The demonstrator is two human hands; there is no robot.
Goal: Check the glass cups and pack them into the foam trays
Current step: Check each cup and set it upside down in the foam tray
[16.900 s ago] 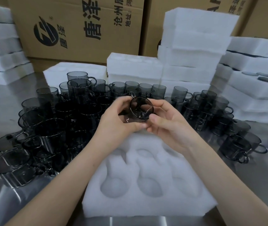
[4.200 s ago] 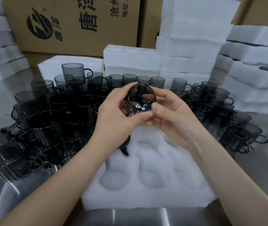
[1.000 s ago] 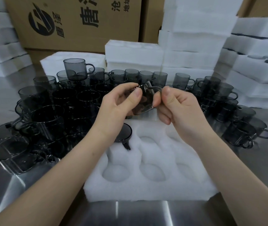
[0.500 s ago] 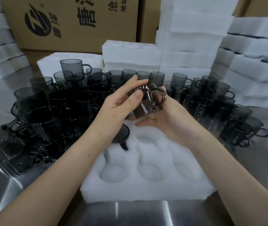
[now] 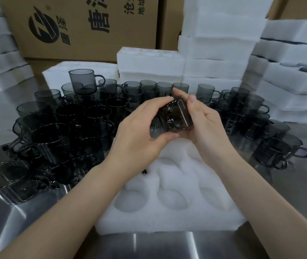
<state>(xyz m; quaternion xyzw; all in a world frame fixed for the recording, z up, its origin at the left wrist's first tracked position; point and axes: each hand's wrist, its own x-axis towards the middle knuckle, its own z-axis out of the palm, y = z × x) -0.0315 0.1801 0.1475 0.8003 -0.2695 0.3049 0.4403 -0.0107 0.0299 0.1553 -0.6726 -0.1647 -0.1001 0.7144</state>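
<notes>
Smoke-grey glass cup [image 5: 173, 118] held on its side between both hands, handle uppermost, just above the far half of a white foam tray [image 5: 167, 219] and not touching it. Closed round it from the left, the left hand [image 5: 139, 133], fingers [image 5: 158, 103] curled over the top of the glass and thumb tucked underneath. Cradling it from the right, the right hand [image 5: 206, 126], fingers wrapped round the far side, thumb [image 5: 192, 103] raised straight alongside the handle. No gap to be seen between either hand and the glass.

Tray lying at the middle of the near edge of a stainless-steel worktop [image 5: 18, 221], its near row of three rounded pockets in plain view, its far row largely hidden under the wrists. Below the left wrist, at the tray's far left pocket, a dark handle tip [image 5: 144, 172], the rest of that piece out of sight.

Crowded from the left edge across the back of the worktop and round towards the right edge, dozens more glass cups [image 5: 65, 128] of the same tint, standing rim to rim, one perched cup [image 5: 82, 82] raised above the rest at the far left. Along the far edge and both far corners, stacked foam trays [image 5: 214, 45]. Behind them, cardboard cartons [image 5: 93, 40] printed with a logo and Chinese characters.
</notes>
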